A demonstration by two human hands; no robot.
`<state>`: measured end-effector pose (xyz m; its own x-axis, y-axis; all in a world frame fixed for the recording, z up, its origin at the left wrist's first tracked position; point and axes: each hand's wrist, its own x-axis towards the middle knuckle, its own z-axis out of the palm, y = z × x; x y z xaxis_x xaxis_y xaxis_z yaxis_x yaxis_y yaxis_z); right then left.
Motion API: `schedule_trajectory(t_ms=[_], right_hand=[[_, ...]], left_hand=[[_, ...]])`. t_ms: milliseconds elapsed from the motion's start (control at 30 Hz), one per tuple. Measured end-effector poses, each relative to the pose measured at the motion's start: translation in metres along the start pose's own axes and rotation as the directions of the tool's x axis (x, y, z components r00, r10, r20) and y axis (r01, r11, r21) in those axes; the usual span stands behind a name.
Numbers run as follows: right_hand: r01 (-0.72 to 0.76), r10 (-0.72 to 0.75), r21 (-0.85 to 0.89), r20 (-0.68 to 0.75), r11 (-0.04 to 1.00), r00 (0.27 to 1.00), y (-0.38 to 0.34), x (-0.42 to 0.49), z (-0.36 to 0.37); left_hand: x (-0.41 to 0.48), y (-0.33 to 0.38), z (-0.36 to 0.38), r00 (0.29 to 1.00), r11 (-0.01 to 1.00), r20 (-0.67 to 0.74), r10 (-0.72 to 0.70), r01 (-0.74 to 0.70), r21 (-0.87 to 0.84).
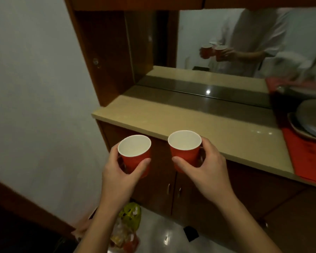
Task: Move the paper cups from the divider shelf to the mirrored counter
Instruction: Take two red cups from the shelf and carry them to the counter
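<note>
I hold two red paper cups with white insides, both upright and empty. My left hand (pixel 120 172) grips the left cup (pixel 136 157) from below and the side. My right hand (pixel 206 165) grips the right cup (pixel 184 152), thumb on its front wall. Both cups hang in front of the beige counter (pixel 171 117), just short of its front edge, at about counter height. A mirror (pixel 235 42) behind the counter reflects a person holding the two cups.
A red mat (pixel 306 161) with stacked dishes (pixel 310 121) lies at the counter's right end. Brown cabinet doors (pixel 193 198) sit under the counter. A white wall stands on the left. Bags with a yellow-green item (pixel 131 214) lie on the glossy floor.
</note>
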<state>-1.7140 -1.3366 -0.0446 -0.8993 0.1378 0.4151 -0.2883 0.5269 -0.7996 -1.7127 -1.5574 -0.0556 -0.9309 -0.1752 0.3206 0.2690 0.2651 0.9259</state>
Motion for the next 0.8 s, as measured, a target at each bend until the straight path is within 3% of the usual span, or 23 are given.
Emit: schedule_trajectory(t_ms=[233,433,800], right_hand=[[-0.135,0.128,-0.023,-0.210,0.991,0.969,0.050,0.043,-0.053],[-0.254,0.209,-0.085,-0.355,0.963,0.911,0.098,0.077,-0.104],[-0.304,0.270,-0.001,-0.457,0.953,0.847,0.152,0.116,-0.140]], left_hand=[[0.069,0.000,0.099,0.972,0.996,0.226,0.068,-0.053,-0.071],[0.110,0.006,0.191,0.911,0.990,0.408,0.064,-0.006,-0.143],[0.150,0.006,0.281,0.849,0.988,0.520,0.094,-0.016,-0.153]])
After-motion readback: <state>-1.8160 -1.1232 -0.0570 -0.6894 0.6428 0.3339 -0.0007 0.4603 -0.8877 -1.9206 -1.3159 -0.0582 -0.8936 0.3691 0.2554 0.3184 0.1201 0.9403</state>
